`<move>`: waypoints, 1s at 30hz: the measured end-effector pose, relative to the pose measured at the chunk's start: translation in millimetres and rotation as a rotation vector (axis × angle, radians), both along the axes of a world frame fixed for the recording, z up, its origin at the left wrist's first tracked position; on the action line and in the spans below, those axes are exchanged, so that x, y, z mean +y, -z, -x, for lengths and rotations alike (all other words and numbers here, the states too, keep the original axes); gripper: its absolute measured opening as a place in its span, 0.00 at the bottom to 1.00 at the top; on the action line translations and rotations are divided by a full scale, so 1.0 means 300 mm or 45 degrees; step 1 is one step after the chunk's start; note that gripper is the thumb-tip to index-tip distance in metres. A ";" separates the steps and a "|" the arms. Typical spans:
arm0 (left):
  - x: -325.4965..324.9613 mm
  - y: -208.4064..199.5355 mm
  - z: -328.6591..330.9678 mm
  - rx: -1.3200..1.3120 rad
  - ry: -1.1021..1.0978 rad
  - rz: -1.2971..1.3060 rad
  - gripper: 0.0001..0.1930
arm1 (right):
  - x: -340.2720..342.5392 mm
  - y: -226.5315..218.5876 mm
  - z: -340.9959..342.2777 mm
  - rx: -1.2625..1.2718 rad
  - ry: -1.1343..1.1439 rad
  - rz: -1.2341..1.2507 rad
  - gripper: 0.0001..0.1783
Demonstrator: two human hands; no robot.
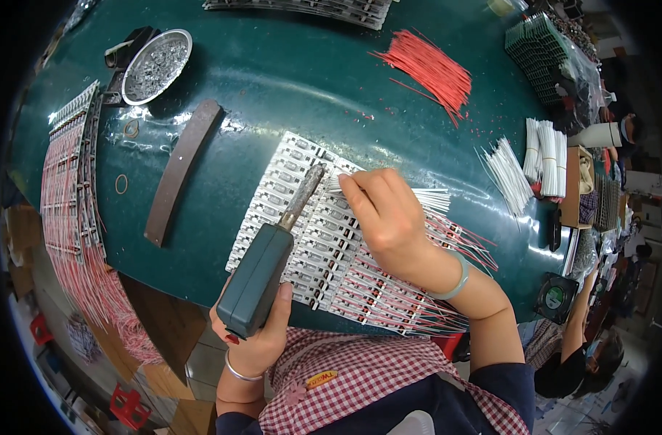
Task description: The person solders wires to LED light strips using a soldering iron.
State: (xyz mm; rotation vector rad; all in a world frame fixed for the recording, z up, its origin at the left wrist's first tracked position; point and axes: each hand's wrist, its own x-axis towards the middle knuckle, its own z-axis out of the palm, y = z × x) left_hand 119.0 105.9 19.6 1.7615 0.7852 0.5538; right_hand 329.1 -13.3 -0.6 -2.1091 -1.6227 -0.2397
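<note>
My left hand (265, 330) is wrapped round the dark green body of a soldering gun (252, 279). Its long, crusted metal tip reaches up over a panel of white moulded parts (302, 239) set in rows. Close to the right of that tip, my right hand (392, 217) is closed in a pinch on a bunch of white wires (431, 197), whose free ends stick out past the knuckles. Under my fingers, the contact between wires and panel is hidden. On the panel's lower right rows, red and white wires (389, 293) trail toward my right forearm.
Loose red wires (429, 69) and white wires (506, 177) lie to the right. A metal bowl of silvery scraps (155, 69), a brown curved bar (182, 174) and wired panels (70, 174) are left. A small black fan (558, 297) stands right, near another person (573, 362).
</note>
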 end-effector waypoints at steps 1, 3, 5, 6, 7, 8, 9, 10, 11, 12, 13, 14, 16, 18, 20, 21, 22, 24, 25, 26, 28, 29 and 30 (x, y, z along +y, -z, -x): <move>0.002 -0.007 -0.005 0.000 -0.001 -0.002 0.13 | 0.003 -0.002 0.005 0.000 -0.001 -0.002 0.25; 0.002 -0.026 -0.013 -0.016 0.008 0.050 0.12 | 0.008 -0.005 0.013 0.042 0.044 0.018 0.25; 0.002 -0.016 -0.007 -0.004 0.022 0.046 0.12 | 0.005 0.006 0.006 0.027 0.025 0.040 0.24; 0.002 -0.011 -0.005 0.004 0.036 0.038 0.12 | 0.004 0.010 0.004 0.010 0.007 0.060 0.24; 0.002 -0.010 -0.004 0.006 0.036 0.039 0.12 | 0.005 0.008 0.006 0.011 0.007 0.061 0.24; 0.002 -0.008 -0.003 -0.017 0.043 0.031 0.11 | 0.008 0.004 0.010 0.026 0.029 0.061 0.25; 0.002 -0.008 -0.005 -0.040 0.049 0.022 0.11 | 0.010 -0.001 0.012 0.040 0.050 0.061 0.25; 0.004 -0.007 -0.008 -0.039 0.049 0.022 0.11 | 0.010 0.001 0.013 0.040 0.050 0.061 0.25; 0.006 -0.007 -0.015 -0.039 0.068 -0.009 0.10 | 0.010 0.002 0.013 0.040 0.049 0.058 0.25; 0.007 -0.006 -0.019 -0.039 0.088 -0.041 0.10 | 0.011 0.004 0.013 0.039 0.047 0.055 0.25; 0.007 -0.005 -0.018 -0.038 0.089 -0.041 0.10 | 0.011 0.004 0.013 0.039 0.048 0.055 0.25; 0.007 -0.003 -0.018 -0.022 0.102 -0.044 0.09 | 0.012 0.005 0.013 0.035 0.047 0.057 0.25; 0.008 -0.005 -0.019 -0.004 0.118 -0.046 0.09 | 0.013 0.002 0.015 0.034 0.049 0.060 0.25; 0.009 -0.015 -0.023 -0.010 0.128 -0.095 0.08 | 0.015 -0.005 0.019 0.032 0.049 0.087 0.24; 0.005 -0.014 -0.021 -0.001 0.121 -0.083 0.08 | 0.013 0.000 0.018 0.027 0.049 0.089 0.24; 0.004 -0.014 -0.020 0.009 0.113 -0.071 0.08 | 0.013 0.001 0.018 0.021 0.048 0.091 0.24; 0.005 -0.017 -0.021 0.009 0.113 -0.073 0.08 | 0.013 0.001 0.018 0.021 0.048 0.090 0.24; 0.011 -0.028 -0.023 0.049 0.152 -0.154 0.08 | 0.014 -0.001 0.018 0.018 0.048 0.091 0.24; 0.010 -0.026 -0.020 0.049 0.152 -0.155 0.08 | 0.013 0.002 0.016 0.018 0.048 0.089 0.24; 0.007 -0.021 -0.013 0.028 0.133 -0.155 0.08 | 0.013 0.006 0.011 -0.003 0.023 0.082 0.24; 0.001 -0.019 -0.003 0.007 0.116 -0.154 0.09 | 0.012 0.012 0.008 -0.024 0.000 0.076 0.23; -0.003 -0.019 0.002 0.028 0.085 -0.102 0.10 | 0.012 0.014 0.008 -0.029 0.004 0.071 0.23; -0.005 -0.018 0.004 0.049 0.054 -0.050 0.11 | 0.011 0.015 0.008 -0.034 0.009 0.067 0.23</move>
